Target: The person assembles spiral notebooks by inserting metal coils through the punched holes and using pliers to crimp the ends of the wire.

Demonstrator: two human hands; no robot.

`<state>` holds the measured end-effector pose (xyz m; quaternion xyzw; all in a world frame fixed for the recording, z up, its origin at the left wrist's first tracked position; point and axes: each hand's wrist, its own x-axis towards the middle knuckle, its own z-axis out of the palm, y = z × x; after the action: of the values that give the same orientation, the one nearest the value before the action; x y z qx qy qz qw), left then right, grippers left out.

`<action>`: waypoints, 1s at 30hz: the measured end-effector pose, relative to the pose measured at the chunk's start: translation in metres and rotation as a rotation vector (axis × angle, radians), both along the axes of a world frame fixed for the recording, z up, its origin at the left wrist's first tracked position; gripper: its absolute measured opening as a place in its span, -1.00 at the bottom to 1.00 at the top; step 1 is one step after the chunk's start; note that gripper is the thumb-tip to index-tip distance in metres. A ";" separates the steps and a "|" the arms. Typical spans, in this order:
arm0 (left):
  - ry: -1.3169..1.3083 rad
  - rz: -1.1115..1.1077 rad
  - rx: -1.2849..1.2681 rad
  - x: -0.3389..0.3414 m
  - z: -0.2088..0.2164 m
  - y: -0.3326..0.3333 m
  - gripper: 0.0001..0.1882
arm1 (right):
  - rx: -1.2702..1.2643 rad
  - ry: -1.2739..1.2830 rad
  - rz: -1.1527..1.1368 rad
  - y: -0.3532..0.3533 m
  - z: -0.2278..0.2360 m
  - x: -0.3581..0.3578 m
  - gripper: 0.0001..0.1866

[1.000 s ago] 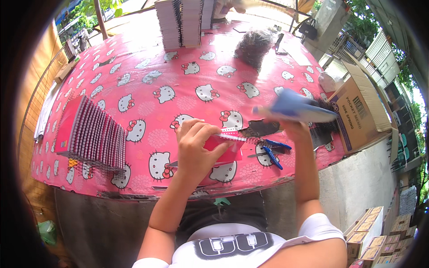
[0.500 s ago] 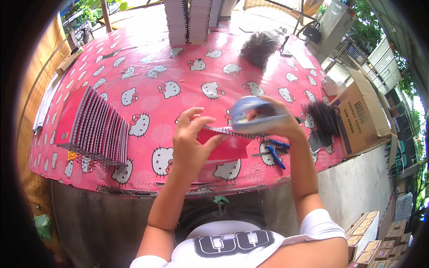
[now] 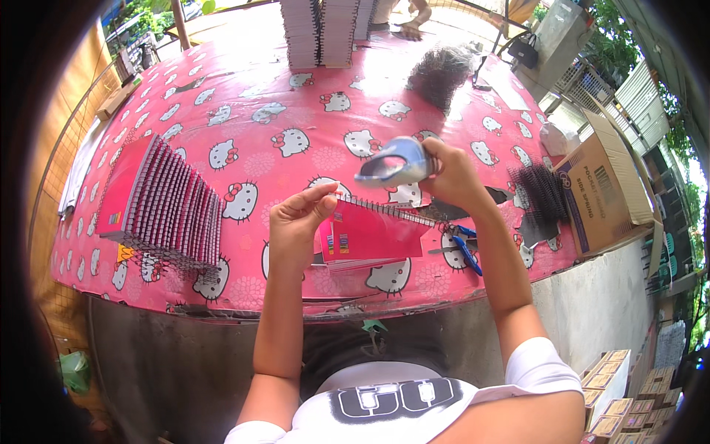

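Observation:
A red spiral notebook [image 3: 373,235] lies before me, its dark wire coil along the far edge. My left hand [image 3: 296,222] pinches thumb and fingertips together at the coil's left end. Raised above the notebook, my right hand [image 3: 457,174] grips a hollow blue-and-white thing [image 3: 396,164] with an oval opening; motion blurs it, and its kind is unclear. Blue-handled pliers [image 3: 466,251] rest on the table by the notebook's right end.
A leaning row of red spiral notebooks [image 3: 166,207] stands at left. Tall notebook stacks [image 3: 319,33] are at the far side, near another person's hand [image 3: 408,29]. Black wire coils [image 3: 543,196] lie beside a cardboard box [image 3: 606,185]. Pink patterned cloth covers the table [image 3: 251,155].
The blue-and-white thing has tilted and shifted up and left, off the coil. My left hand has moved left, baring more of the red cover. Another person's arm has appeared at the far side.

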<state>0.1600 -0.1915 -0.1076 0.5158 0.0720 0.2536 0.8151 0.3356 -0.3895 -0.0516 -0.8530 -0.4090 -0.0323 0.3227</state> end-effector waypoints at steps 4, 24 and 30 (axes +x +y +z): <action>0.010 -0.037 -0.085 -0.004 -0.011 0.006 -0.75 | 0.361 0.586 0.356 -0.006 0.003 -0.021 -0.57; -0.137 0.238 1.011 -0.026 0.001 -0.072 -0.69 | -0.080 -0.089 -0.321 -0.125 -0.091 -0.091 -0.50; -0.128 0.291 0.874 -0.033 -0.003 -0.074 -0.70 | 0.235 -0.029 0.090 -0.066 -0.022 -0.144 -0.57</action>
<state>0.1274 -0.2652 -0.1110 0.7787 -0.0205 0.4032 0.4803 0.1916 -0.4558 -0.0733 -0.7895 -0.4448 -0.0780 0.4156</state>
